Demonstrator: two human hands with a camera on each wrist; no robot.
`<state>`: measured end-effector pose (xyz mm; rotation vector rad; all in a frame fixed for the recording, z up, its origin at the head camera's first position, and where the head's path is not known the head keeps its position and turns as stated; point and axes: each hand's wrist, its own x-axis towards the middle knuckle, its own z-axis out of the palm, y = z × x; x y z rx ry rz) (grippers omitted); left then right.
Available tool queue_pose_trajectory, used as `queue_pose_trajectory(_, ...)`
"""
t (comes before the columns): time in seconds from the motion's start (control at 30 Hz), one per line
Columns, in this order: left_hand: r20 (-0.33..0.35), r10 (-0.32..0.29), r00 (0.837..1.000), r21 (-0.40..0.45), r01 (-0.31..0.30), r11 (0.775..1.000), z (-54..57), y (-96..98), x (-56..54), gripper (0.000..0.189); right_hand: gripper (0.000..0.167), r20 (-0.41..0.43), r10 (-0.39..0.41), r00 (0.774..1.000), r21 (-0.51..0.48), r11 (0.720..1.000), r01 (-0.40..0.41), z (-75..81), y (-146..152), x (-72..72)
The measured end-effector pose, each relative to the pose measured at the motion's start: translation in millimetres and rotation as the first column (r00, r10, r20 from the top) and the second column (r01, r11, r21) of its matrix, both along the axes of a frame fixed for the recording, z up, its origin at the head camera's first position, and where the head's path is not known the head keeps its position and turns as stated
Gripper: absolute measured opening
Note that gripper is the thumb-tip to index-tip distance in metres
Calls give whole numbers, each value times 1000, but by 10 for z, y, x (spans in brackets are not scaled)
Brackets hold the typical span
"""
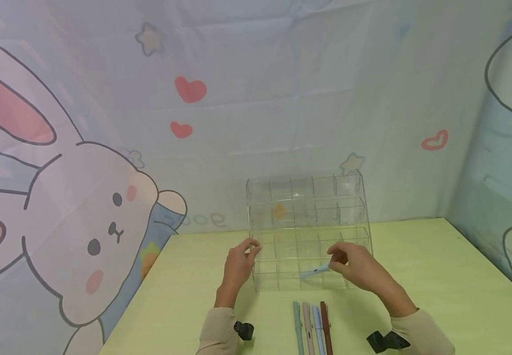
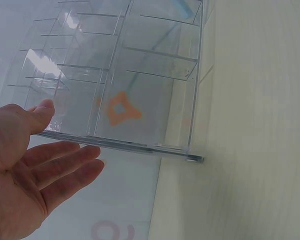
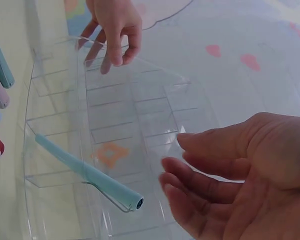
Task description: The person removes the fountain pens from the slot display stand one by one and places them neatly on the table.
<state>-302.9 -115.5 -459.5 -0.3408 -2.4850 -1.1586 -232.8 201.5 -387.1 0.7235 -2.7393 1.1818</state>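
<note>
A clear acrylic rack (image 1: 287, 246) with stepped rows of compartments stands on the table. My left hand (image 1: 240, 261) holds its left side panel, the thumb (image 2: 46, 109) on the inner side and the fingers (image 2: 75, 172) on the outer. A light blue-green capped pen (image 3: 90, 175) leans at a slant in the front row of compartments, its clip end up. My right hand (image 3: 230, 175) hovers beside that upper end, fingers loosely bent with nothing between them; a gap shows between hand and pen in the right wrist view.
In front of the rack several pens lie side by side: a green pen (image 1: 298, 325), a pinkish pen (image 1: 308, 325), a light blue pen (image 1: 318, 328) and a dark red pen (image 1: 326, 325). A cartoon-printed cloth (image 1: 238, 98) hangs behind the pale yellow table (image 1: 416, 276).
</note>
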Motion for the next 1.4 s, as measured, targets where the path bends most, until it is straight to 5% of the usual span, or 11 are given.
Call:
queue_pose_trajectory(0.13,2,2,1000,-5,-2,1000,-2,2,5,17,20,-112,-61,992,-30,998,58,0,7,-9)
queue_pose_trajectory(0.4,-12,7,1000,3,-7,1000,11,13,16,17,24,-306,-163,938,-96,986,140,-40,-13,-49)
queue_pose_trajectory(0.77,-20,3,1000,11,-2,1000,-20,1,23,12,43,-248,-188,950,-92,981,170,-282,6,-207)
queue_pose_trajectory(1.4,-16,0,1000,-10,0,1000,6,0,16,15,38,-178,-170,969,-23,985,169,-520,-85,-286)
